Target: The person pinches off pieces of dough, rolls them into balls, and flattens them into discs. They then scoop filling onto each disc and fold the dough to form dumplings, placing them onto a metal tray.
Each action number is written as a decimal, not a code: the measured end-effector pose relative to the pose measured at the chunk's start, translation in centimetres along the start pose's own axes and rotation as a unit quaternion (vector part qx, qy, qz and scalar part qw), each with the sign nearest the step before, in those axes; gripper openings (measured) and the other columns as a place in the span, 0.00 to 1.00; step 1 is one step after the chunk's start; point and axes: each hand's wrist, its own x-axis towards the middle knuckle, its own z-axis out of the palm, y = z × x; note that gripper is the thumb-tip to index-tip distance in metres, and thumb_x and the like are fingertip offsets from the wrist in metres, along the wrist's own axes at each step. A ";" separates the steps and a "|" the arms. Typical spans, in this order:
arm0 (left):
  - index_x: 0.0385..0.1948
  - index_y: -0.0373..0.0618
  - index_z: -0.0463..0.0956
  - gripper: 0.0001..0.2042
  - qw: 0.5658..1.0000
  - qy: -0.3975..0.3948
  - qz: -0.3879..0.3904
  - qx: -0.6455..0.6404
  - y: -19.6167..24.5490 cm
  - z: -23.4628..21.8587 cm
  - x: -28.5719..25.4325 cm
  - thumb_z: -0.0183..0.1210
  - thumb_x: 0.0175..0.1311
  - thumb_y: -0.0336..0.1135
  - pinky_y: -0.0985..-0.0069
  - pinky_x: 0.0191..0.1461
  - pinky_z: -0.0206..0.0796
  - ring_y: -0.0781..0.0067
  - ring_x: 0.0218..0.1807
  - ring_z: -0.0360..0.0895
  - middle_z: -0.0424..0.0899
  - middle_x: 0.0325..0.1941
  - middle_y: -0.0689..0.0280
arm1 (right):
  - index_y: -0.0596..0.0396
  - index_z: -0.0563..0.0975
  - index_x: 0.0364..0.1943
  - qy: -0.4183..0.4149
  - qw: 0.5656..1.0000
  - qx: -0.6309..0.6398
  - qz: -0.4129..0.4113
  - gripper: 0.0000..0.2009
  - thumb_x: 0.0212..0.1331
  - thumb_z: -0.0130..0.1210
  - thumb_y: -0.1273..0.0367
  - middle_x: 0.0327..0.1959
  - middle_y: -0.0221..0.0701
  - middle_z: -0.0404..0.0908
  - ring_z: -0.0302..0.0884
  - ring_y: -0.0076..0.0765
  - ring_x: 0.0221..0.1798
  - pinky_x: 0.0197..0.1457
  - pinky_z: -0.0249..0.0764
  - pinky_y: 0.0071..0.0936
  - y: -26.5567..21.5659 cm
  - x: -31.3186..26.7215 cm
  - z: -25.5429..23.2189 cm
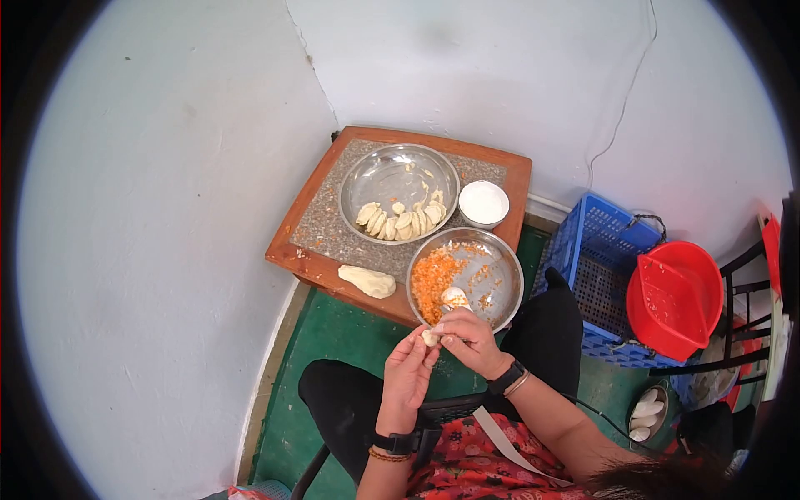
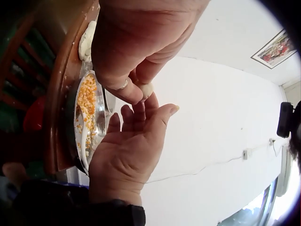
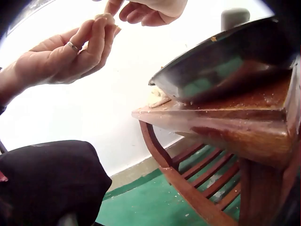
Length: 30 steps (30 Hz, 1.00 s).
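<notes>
Wooden surface [image 1: 310,258] with a speckled stone top sits in the corner against white walls, and it carries pretty much everything. Biggest on it is the steel pan [image 1: 398,175] at the back with a row of folded dumplings [image 1: 402,220] along its near side. Next down is the second steel pan [image 1: 500,265] holding orange filling [image 1: 432,282] and a white spoon [image 1: 454,297]. Small white bowl [image 1: 483,202] sits just beside the back pan, and a lump of dough [image 1: 367,281] lies near the front edge. Just off the front edge, the left hand [image 1: 406,377] and right hand [image 1: 469,337] meet, fingertips of both pinched on one small dumpling [image 1: 430,337].
</notes>
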 end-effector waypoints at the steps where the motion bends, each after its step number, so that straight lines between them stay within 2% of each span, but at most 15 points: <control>1: 0.51 0.34 0.67 0.15 1.000 0.000 -0.003 0.000 0.1 0.1 0.0 0.50 0.65 0.30 0.82 0.49 0.72 0.75 0.46 0.76 0.76 0.47 0.61 | 0.57 0.79 0.35 -0.001 1.000 -0.009 -0.015 0.06 0.54 0.57 0.71 0.34 0.34 0.76 0.73 0.34 0.38 0.43 0.70 0.26 0.0 0.0 -0.1; 7: 0.51 0.34 0.68 0.14 1.000 0.011 -0.014 0.001 -0.1 -0.7 0.2 0.50 0.65 0.28 0.80 0.50 0.71 0.73 0.47 0.76 0.76 0.47 0.61 | 0.58 0.80 0.32 -0.036 0.992 -0.085 -0.082 0.06 0.49 0.61 0.73 0.34 0.33 0.77 0.74 0.35 0.35 0.40 0.71 0.26 -0.3 0.5 -0.6; 10: 0.53 0.34 0.66 0.15 1.000 0.011 -0.020 0.006 -0.2 -0.6 0.2 0.49 0.65 0.27 0.81 0.49 0.72 0.76 0.46 0.76 0.76 0.47 0.61 | 0.58 0.79 0.30 -0.021 0.992 -0.096 -0.083 0.07 0.46 0.63 0.75 0.33 0.33 0.76 0.75 0.36 0.34 0.38 0.72 0.26 -0.1 0.3 -0.2; 13: 0.53 0.34 0.66 0.15 1.000 0.013 -0.013 -0.012 0.1 -0.1 0.1 0.49 0.65 0.26 0.80 0.48 0.71 0.74 0.46 0.76 0.76 0.47 0.61 | 0.58 0.78 0.32 0.000 0.997 -0.064 -0.033 0.09 0.45 0.64 0.75 0.34 0.33 0.76 0.76 0.34 0.35 0.39 0.72 0.25 0.3 -0.2 0.4; 16: 0.53 0.34 0.66 0.15 0.998 0.016 -0.040 -0.053 0.4 -0.5 0.3 0.49 0.64 0.25 0.79 0.48 0.71 0.72 0.46 0.75 0.76 0.48 0.59 | 0.58 0.75 0.38 -0.007 0.996 -0.013 0.090 0.16 0.44 0.66 0.74 0.35 0.33 0.77 0.76 0.30 0.36 0.40 0.72 0.24 0.1 -0.7 0.5; 19: 0.51 0.33 0.67 0.15 0.992 -0.008 -0.055 -0.115 0.9 -0.4 0.1 0.51 0.63 0.24 0.79 0.46 0.72 0.70 0.45 0.77 0.76 0.46 0.59 | 0.57 0.70 0.45 0.017 0.998 0.007 0.063 0.23 0.44 0.67 0.72 0.34 0.32 0.77 0.76 0.26 0.38 0.42 0.73 0.22 0.8 -1.0 0.8; 22: 0.50 0.33 0.67 0.15 1.000 0.016 -0.005 -0.015 0.5 0.1 0.1 0.53 0.60 0.22 0.78 0.44 0.73 0.68 0.43 0.78 0.77 0.44 0.57 | 0.57 0.67 0.49 -0.012 0.999 0.009 0.050 0.28 0.42 0.69 0.71 0.35 0.30 0.76 0.76 0.26 0.40 0.44 0.72 0.23 0.2 -0.8 0.5; 25: 0.49 0.34 0.67 0.15 0.999 0.033 -0.003 -0.007 0.2 0.0 0.2 0.53 0.60 0.22 0.78 0.39 0.73 0.66 0.41 0.79 0.78 0.43 0.55 | 0.57 0.67 0.51 -0.001 0.998 0.042 0.036 0.32 0.39 0.71 0.69 0.36 0.30 0.75 0.75 0.28 0.42 0.48 0.72 0.24 0.0 -0.7 0.8; 30: 0.49 0.36 0.69 0.15 1.000 0.029 0.001 0.008 0.0 -0.3 0.3 0.54 0.59 0.22 0.78 0.39 0.73 0.67 0.41 0.79 0.78 0.42 0.57 | 0.57 0.67 0.54 -0.048 0.996 0.017 0.069 0.32 0.39 0.69 0.71 0.38 0.32 0.75 0.74 0.31 0.44 0.47 0.71 0.27 -1.1 0.2 0.4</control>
